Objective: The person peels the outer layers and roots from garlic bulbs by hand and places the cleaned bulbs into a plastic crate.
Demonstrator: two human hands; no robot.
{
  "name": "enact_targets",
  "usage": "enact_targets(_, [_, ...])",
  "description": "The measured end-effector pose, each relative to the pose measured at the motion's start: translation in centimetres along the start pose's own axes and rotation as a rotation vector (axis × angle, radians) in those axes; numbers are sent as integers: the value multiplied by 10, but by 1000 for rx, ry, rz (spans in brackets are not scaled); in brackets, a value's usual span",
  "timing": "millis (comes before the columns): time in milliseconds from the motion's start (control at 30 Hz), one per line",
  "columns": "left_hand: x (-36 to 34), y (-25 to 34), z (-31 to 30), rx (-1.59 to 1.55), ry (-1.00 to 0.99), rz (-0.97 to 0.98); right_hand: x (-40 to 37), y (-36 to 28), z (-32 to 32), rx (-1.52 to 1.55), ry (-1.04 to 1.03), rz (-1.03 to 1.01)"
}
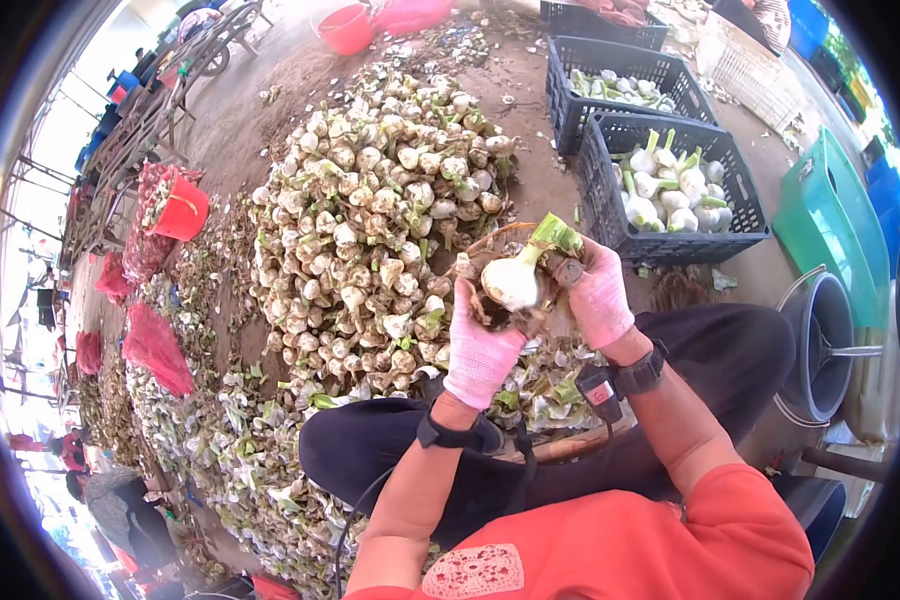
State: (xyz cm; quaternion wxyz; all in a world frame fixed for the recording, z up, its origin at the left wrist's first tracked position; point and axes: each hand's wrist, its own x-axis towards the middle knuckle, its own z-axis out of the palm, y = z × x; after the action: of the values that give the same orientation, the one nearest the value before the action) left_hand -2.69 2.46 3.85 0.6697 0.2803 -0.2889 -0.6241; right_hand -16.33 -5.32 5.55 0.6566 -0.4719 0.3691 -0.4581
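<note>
Held up over my lap is a garlic bulb, white and smooth on the side facing me, with a short cut green stem pointing up and right. My left hand, in a pink-white knit glove, cups it from below and the left, with dirty brown outer skin hanging near the fingers. From the right, my right hand, gloved alike, closes on the bulb at its stem. The fingertips there are brown and soiled or covered; whether they also hold a small tool is hidden. A large heap of unpeeled garlic lies just beyond my hands.
To the right stand black crates with cleaned garlic, a green tub and a dark bucket. Peeled skins and leaves cover the ground at left. A red bucket lies tipped beside net bags. Another person is at lower left.
</note>
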Motion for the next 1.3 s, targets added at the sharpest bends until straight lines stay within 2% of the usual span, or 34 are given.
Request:
enact_targets(33, [-1,0,1,458,68,154,0,-1,0,-1,-3,4])
enact_targets(100, [-3,5,-3,472,119,86,0,-3,0,215,-65,-25])
enact_targets(167, [-4,14,-10,486,165,22,-1,-13,-8,125,-122,-20])
enact_targets(233, [-2,29,-12,52,-84,-175,-1,-17,-17,-43,-237,125])
enact_targets(267, [0,34,-9,4,-6,-319,0,-14,-22,-113,-268,127])
enact_targets(300, [0,34,-9,5,-1,-321,-2,-17,-23,-110,-269,132])
enact_targets(367, [2,32,-9,106,170,-436,-11,-24,-23,97,-351,279])
enact_targets(400, [4,17,-23,190,249,-409,-19,-20,-22,262,-409,335])
enact_targets(433, [8,24,-19,205,199,-407,-26,-27,-17,99,-455,309])
enact_targets(500, [4,18,-28,610,415,-237,-26,-29,-16,69,-455,308])
enact_targets(533, [5,18,-26,617,409,-237,-21,-18,-19,239,-386,353])
enact_targets(567, [5,18,-21,505,390,-61,-16,-7,-22,406,-315,398])
enact_targets(600, [5,19,-15,387,370,113,-17,-17,-20,333,-264,393])
enact_targets(700, [-3,14,-11,334,285,114,-13,-10,-27,315,-334,406])
enact_targets(733, [1,26,-2,319,136,107,-12,-8,-26,313,-337,411])
enact_targets(767, [2,26,-3,318,143,108,-11,-6,-23,342,-319,422])
enact_targets(833, [4,28,1,50,185,33,-7,-2,-19,373,-307,436])
enact_targets(900, [6,18,-3,23,159,65,-1,5,-20,601,-230,506])
enact_targets(933, [5,-2,-22,576,176,236,1,18,-24,519,-260,412])
enact_targets(967, [4,-13,-32,1127,186,405,0,19,-22,519,-258,414])
enact_targets(1000, [7,7,-6,514,252,129,-1,20,-19,512,-270,435])
enact_targets(1067, [13,12,-11,424,280,170,-2,14,-15,466,-265,490])
enact_targets(1100, [14,16,-14,338,299,210,-2,17,-19,356,-192,412])
enact_targets(1133, [7,28,-5,179,366,94,0,24,-23,312,-192,397])
enact_targets(1200, [8,29,-6,193,331,93,4,45,-35,270,-188,377])
enact_targets(1300, [9,29,-3,147,245,133,1,95,-66,-903,-154,260])
